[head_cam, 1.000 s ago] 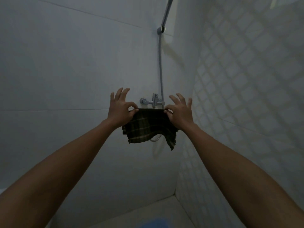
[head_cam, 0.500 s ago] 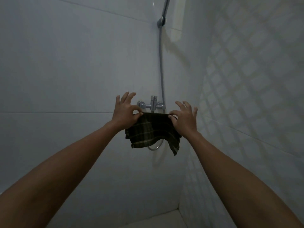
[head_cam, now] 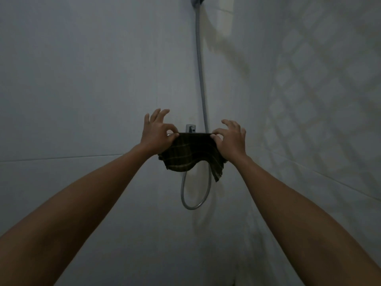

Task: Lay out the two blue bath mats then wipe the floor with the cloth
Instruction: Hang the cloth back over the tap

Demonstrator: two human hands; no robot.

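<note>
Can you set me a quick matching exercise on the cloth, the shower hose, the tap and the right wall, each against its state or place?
Things:
1. cloth
2. shower hose
3. tap
4. right wall

States:
A. patterned with a diamond lattice
B. pinched at its top edge by the left hand and the right hand
C. mostly hidden behind the cloth
D. hangs down and loops below the cloth

Pairs: 1-B, 2-D, 3-C, 4-A

The cloth point(head_cam: 190, 154) is dark, near black-green, crossed by thin pale yellowish lines in a plaid check. The shower hose point(head_cam: 201, 79) is silver-grey, as is the metal tap point(head_cam: 190, 128) above the cloth. The back wall point(head_cam: 92, 79) is plain pale grey-blue; the right wall point(head_cam: 319, 89) carries a diamond lattice of lighter and darker grey.
</note>
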